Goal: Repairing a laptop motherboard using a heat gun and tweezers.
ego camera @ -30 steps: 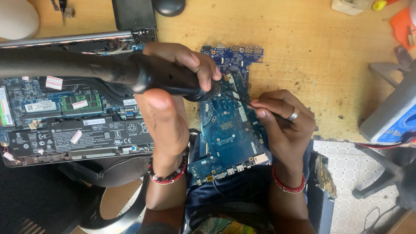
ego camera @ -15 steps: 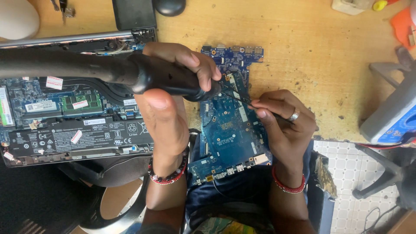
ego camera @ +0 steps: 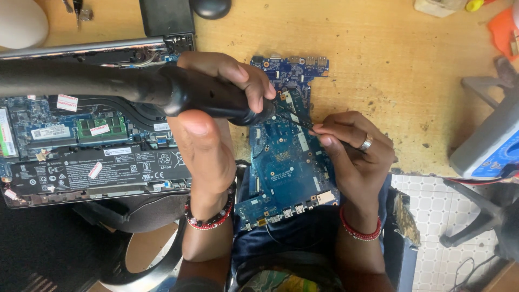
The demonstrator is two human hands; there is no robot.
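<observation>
A blue circuit board (ego camera: 286,157) lies between the wooden bench and my lap. My left hand (ego camera: 216,108) grips a thick black tool handle (ego camera: 205,100) whose body runs off to the left; its nose points down at the upper part of the board. My right hand (ego camera: 351,148), with a ring on one finger, pinches a thin dark pointed tool (ego camera: 294,120) whose tip rests on the board just under the black tool's nose. Both wrists wear red bead bracelets.
An opened laptop (ego camera: 92,146) with its battery and memory exposed lies on the left. A dark mouse (ego camera: 211,6) and a black block (ego camera: 165,16) sit at the top of the wooden bench (ego camera: 389,65). A grey-blue device (ego camera: 492,146) stands right. A stool ring (ego camera: 146,265) is below.
</observation>
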